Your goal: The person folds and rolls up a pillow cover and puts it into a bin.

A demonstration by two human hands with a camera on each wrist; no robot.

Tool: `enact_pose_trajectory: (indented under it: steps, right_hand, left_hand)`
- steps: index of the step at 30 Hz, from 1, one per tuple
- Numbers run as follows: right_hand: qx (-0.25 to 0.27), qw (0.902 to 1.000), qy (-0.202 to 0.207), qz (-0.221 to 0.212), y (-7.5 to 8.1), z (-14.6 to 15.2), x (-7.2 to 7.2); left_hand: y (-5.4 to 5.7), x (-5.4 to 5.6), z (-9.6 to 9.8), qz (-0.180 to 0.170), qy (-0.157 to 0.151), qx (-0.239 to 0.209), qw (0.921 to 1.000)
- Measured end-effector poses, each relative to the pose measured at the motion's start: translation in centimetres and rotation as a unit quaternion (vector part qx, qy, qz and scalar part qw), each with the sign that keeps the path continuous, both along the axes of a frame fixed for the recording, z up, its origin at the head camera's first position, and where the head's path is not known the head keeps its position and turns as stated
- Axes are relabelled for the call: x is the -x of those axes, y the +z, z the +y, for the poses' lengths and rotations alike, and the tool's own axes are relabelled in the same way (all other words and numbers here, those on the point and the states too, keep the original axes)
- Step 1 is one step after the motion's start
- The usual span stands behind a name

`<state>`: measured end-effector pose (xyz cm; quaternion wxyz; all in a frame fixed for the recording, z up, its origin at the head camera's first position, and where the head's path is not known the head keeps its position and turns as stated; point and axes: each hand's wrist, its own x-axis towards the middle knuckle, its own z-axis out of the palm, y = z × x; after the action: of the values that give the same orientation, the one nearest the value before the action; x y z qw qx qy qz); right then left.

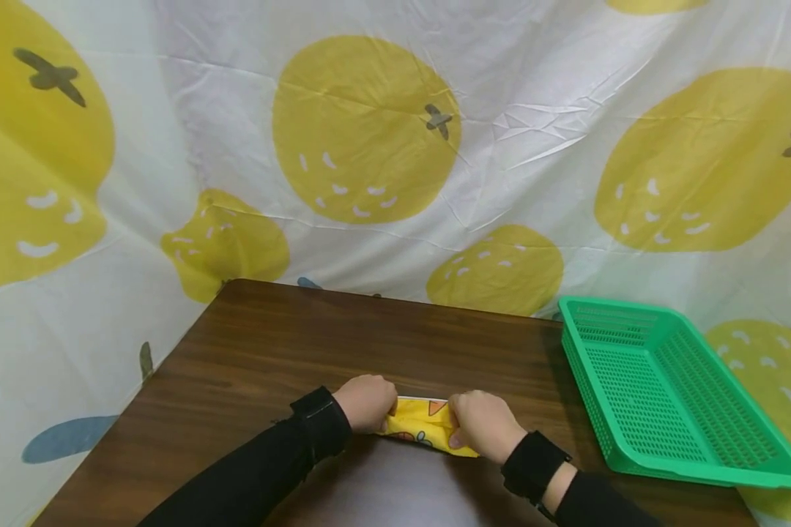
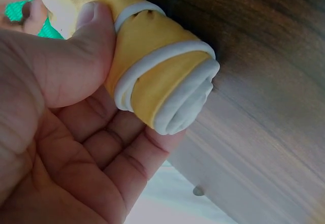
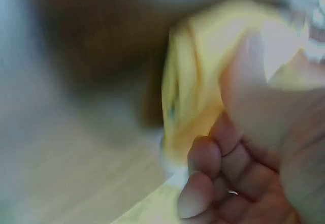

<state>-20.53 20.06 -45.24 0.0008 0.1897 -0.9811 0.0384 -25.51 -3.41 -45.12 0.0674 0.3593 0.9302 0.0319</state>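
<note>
A yellow printed cloth (image 1: 423, 419) with white edging is rolled into a narrow bundle just above the table, held between both hands. My left hand (image 1: 366, 404) pinches its left end. In the left wrist view the thumb lies on top of the rolled cloth (image 2: 152, 76) and the fingers curl beneath, with the spiral end and white piping showing. The right hand (image 1: 489, 424) grips the other end. The right wrist view is blurred, but there the thumb presses the cloth (image 3: 185, 92) against bent fingers.
A dark brown wooden table (image 1: 343, 329) lies under the hands. At its right side stands a green plastic basket (image 1: 600, 410) with slotted walls, partly past the table edge. A white curtain (image 1: 237, 132) with yellow fruit prints hangs behind and along the left.
</note>
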Motion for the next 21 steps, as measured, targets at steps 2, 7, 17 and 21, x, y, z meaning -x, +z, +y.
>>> enact_pose_trajectory:
  steps: [2, 7, 17, 21]
  right_hand:
    - [-0.011, 0.9955, 0.049, 0.080, -0.8, -0.4, -1.4]
    - [-0.050, 0.9734, 0.088, 0.205, -2.2, -1.0, -4.0]
    - [-0.067, 0.9706, 0.120, 0.198, -2.6, -0.4, -2.8]
    - [-0.110, 0.9508, 0.143, 0.252, -2.8, -0.4, -2.8]
  left_hand:
    - [-0.1, 0.0, 0.0, 0.002, 0.000, 0.000, 1.0000]
    - [-0.3, 0.1, 0.0, 0.013, -0.006, -0.005, 0.9999]
    - [0.4, 0.2, -0.3, -0.030, -0.001, -0.013, 0.9995]
    - [0.9, 0.1, -0.4, -0.037, -0.002, -0.013, 0.9992]
